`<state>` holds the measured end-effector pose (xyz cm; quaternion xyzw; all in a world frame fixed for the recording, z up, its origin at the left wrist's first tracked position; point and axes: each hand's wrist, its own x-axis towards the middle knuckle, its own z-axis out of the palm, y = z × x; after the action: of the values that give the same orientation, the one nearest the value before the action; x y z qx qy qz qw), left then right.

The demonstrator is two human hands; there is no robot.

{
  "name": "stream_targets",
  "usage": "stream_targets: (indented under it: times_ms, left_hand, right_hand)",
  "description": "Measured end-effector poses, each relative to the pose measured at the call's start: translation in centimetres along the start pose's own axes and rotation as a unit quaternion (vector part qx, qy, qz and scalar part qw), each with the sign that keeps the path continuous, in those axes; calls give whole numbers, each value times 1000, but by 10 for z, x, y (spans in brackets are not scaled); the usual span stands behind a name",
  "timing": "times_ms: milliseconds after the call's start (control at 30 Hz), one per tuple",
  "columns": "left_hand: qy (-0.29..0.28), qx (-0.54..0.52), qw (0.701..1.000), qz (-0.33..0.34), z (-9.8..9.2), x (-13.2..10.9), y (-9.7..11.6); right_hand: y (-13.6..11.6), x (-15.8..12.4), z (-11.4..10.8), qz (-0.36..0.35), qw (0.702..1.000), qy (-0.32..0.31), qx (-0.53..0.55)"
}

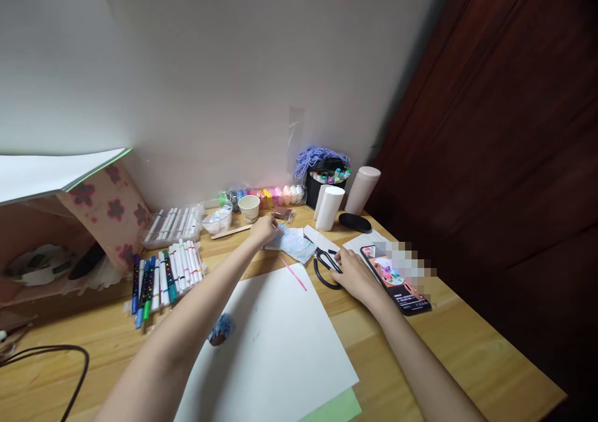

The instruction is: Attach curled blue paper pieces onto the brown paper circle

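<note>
My left hand (265, 229) reaches over the drawing sheet to a crumpled white paper piece with blue colouring (292, 241). Its fingers are closed at the left edge of that piece. My right hand (355, 272) is at the black-handled scissors (327, 269), with thumb and fingers closed around one handle. A white paper strip (320, 238) lies by the scissors' blades. On the large white sheet (280, 341) below sits a small ball-like thing, blue on top and brown underneath (220, 328). A thin pink stick (293, 273) lies across the sheet's upper edge.
Behind my left hand stand a paper cup (249, 208), a clear bowl (217, 217) and colourful clay packs (266, 196). Markers (161, 275) lie at left beside a flowered box (107, 210). A phone (397, 282), white roll (330, 208) and black marker holder (322, 194) are at right.
</note>
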<state>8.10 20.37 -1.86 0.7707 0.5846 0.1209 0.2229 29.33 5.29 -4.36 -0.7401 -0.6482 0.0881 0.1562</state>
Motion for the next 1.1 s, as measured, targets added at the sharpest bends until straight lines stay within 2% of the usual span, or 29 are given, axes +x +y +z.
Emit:
stream_targets:
  times_ms: [167,267,367,433,500,600,700,733,800,867,900,967,1033,1100]
  left_hand:
    - [69,-78,992,72,-17,-31,20]
    - [121,-136,977,111,-30,-67,30]
    - [152,-188,961,132,-43,-107,31]
    - [171,-286,932,144,-50,-131,26]
    - [164,-407,888,141,-54,-150,20]
    - [115,-539,829,94,-55,-169,10]
    - [81,-602,793,41,-51,-177,3]
    - [79,-610,788,29,-48,-177,1]
    - [86,-613,785,10,-39,-176,-2]
    - [98,-600,794,-2,-28,-173,-4]
    - [107,-583,805,-4,-22,-172,-6]
    - [127,-539,833,-6,-9,-169,-8]
    - [148,-495,856,-9,3,-166,-9]
    - [161,-474,866,-13,10,-166,-9]
  right_hand:
    - [-20,1,15,20,999,37,9]
    - [-22,3,16,32,997,46,54]
    - [-19,2,10,56,988,59,128]
    - [-20,0,5,78,976,68,193]
    - [-25,-4,0,89,956,60,274]
    - [-42,-13,-4,74,912,13,404]
    - [-66,-26,0,53,863,-43,501]
    - [-73,-30,3,49,835,-67,545]
    - [-85,-37,8,66,715,-117,686]
    - [-92,-42,13,84,644,-124,750]
    - [-94,-43,14,90,628,-112,765]
    - [-95,-45,15,96,622,-66,774]
    - [-96,-45,13,98,630,-27,770]
    - [-95,-46,11,96,651,-2,753]
